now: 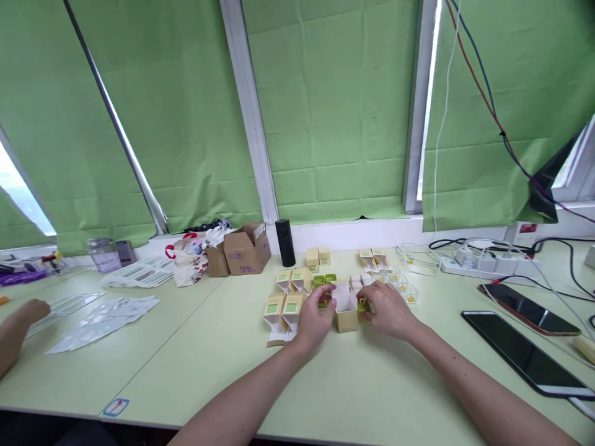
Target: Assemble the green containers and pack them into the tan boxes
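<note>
In the middle of the table stands an open cardboard box (347, 320) with a pale inner flap raised. My left hand (317, 314) is at its left side, thumb and fingers curled with a gap between them; whether they touch the box is hard to tell. On the right side, my right hand (387, 307) has its fingers closed on a small yellow-green item (364, 308). Open small boxes (292, 308) with green labels stand left of my left hand. Green containers (324, 279) and clear round cups (404, 288) sit just behind the hands.
Two phones (523, 353) and a power strip (493, 267) with cables lie at the right. A black cylinder (285, 243), a brown carton (247, 249) and a cloth bag (186, 260) stand behind. Another person's hand (32, 311) is at far left near plastic sheets (105, 319).
</note>
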`<action>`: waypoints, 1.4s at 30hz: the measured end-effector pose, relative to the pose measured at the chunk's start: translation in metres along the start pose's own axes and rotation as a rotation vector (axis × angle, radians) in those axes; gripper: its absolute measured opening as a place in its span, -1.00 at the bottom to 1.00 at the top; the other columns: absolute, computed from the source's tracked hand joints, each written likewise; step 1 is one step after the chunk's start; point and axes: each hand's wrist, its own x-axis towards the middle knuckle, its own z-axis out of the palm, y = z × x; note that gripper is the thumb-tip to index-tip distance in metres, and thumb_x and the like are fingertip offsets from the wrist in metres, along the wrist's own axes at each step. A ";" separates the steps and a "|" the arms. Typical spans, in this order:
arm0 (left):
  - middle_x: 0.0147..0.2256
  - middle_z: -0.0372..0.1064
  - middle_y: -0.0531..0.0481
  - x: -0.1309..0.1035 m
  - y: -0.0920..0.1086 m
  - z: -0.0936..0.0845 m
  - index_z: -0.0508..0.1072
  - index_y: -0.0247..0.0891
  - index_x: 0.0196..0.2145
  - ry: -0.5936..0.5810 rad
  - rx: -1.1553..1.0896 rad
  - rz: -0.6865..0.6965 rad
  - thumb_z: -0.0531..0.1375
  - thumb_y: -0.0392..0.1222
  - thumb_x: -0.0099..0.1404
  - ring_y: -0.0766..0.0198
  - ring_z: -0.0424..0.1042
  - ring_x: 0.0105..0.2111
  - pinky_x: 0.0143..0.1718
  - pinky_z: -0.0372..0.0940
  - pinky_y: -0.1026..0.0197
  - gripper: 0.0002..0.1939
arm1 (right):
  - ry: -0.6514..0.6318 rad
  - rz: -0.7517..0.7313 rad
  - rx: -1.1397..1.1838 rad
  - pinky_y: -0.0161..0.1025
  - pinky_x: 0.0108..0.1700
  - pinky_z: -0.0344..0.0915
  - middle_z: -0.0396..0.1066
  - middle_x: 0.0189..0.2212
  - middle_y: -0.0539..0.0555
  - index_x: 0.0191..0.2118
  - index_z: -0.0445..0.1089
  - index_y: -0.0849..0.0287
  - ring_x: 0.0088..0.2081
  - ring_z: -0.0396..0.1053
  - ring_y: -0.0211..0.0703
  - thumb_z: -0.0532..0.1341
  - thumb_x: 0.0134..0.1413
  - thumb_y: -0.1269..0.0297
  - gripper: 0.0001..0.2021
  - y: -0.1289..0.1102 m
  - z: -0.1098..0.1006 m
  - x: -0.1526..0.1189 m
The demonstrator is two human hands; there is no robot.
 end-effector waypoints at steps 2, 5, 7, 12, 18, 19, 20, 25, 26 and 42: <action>0.02 0.55 -0.19 0.002 -0.003 0.000 0.53 -0.26 0.09 0.003 -0.060 -0.051 0.26 -0.24 0.33 0.05 0.51 0.01 0.10 0.36 0.02 -0.63 | 0.002 -0.003 -0.003 -0.08 0.01 0.23 0.63 -0.14 0.11 -0.10 0.57 0.08 0.00 0.47 0.13 0.36 0.00 0.43 -0.70 0.001 0.000 0.000; -0.04 0.57 -0.18 0.005 -0.006 -0.001 0.52 -0.29 0.12 -0.003 -0.132 -0.109 0.25 -0.31 0.23 0.06 0.52 -0.02 0.05 0.36 0.06 -0.53 | -0.001 0.001 0.000 -0.09 -0.01 0.23 0.63 -0.16 0.10 -0.12 0.57 0.06 -0.01 0.47 0.13 0.37 -0.02 0.43 -0.72 0.000 0.000 0.000; -0.09 0.57 -0.16 0.006 -0.007 -0.002 0.51 -0.31 0.12 -0.015 -0.174 -0.146 0.22 -0.35 0.17 0.09 0.52 -0.09 -0.04 0.35 0.11 -0.48 | -0.006 0.006 0.002 -0.09 -0.01 0.22 0.63 -0.16 0.10 -0.13 0.57 0.07 -0.02 0.47 0.13 0.37 -0.02 0.43 -0.72 0.000 -0.001 0.000; -0.14 0.59 -0.14 0.008 -0.009 -0.002 0.47 -0.35 0.12 -0.038 -0.267 -0.202 0.17 -0.37 0.08 0.13 0.54 -0.17 -0.15 0.34 0.18 -0.40 | -0.023 0.016 -0.002 -0.07 -0.01 0.21 0.62 -0.15 0.13 -0.11 0.56 0.08 -0.01 0.45 0.13 0.38 -0.02 0.42 -0.70 -0.001 -0.002 0.000; -0.18 0.62 -0.14 0.009 -0.012 -0.001 0.46 -0.36 0.10 -0.046 -0.307 -0.233 0.16 -0.38 0.00 0.14 0.56 -0.23 -0.22 0.33 0.20 -0.37 | -0.033 0.011 -0.027 -0.09 -0.02 0.20 0.60 -0.18 0.14 -0.07 0.54 0.07 -0.01 0.46 0.12 0.37 -0.02 0.43 -0.67 0.000 -0.001 -0.001; -0.18 0.62 -0.15 0.009 -0.013 -0.001 0.46 -0.36 0.09 -0.047 -0.308 -0.234 0.16 -0.38 -0.01 0.14 0.56 -0.24 -0.22 0.33 0.20 -0.36 | -0.034 0.008 -0.030 -0.10 -0.02 0.20 0.60 -0.19 0.13 -0.07 0.54 0.06 -0.01 0.46 0.11 0.36 -0.02 0.44 -0.66 0.000 -0.001 -0.001; -0.18 0.63 -0.15 0.009 -0.013 -0.001 0.47 -0.36 0.09 -0.047 -0.308 -0.236 0.16 -0.38 -0.01 0.14 0.56 -0.24 -0.22 0.33 0.20 -0.36 | -0.035 0.006 -0.032 -0.10 -0.02 0.20 0.60 -0.20 0.12 -0.07 0.53 0.06 -0.02 0.46 0.11 0.36 -0.02 0.45 -0.65 0.000 -0.001 -0.002; -0.17 0.64 -0.16 0.009 -0.015 -0.002 0.48 -0.35 0.10 -0.055 -0.301 -0.230 0.16 -0.39 0.00 0.12 0.59 -0.23 -0.21 0.35 0.19 -0.36 | -0.041 0.001 -0.035 -0.09 -0.02 0.21 0.60 -0.20 0.12 -0.08 0.53 0.06 -0.01 0.46 0.12 0.38 -0.03 0.45 -0.66 0.002 -0.001 -0.001; -0.17 0.64 -0.16 0.009 -0.015 -0.002 0.48 -0.35 0.10 -0.058 -0.302 -0.230 0.16 -0.39 0.01 0.11 0.59 -0.22 -0.20 0.36 0.19 -0.36 | -0.038 0.003 -0.036 -0.08 -0.01 0.21 0.59 -0.19 0.12 -0.08 0.53 0.06 -0.01 0.46 0.12 0.38 -0.03 0.45 -0.66 0.003 -0.001 -0.001; -0.10 0.63 -0.21 0.008 -0.015 -0.003 0.48 -0.35 0.12 -0.079 -0.327 -0.225 0.17 -0.37 0.00 0.06 0.61 -0.15 -0.13 0.39 0.14 -0.33 | 0.432 -0.019 0.787 -0.11 -0.11 0.50 0.41 0.21 0.20 0.24 0.30 0.00 0.15 0.41 0.10 0.18 0.37 0.06 -0.60 0.000 -0.008 -0.002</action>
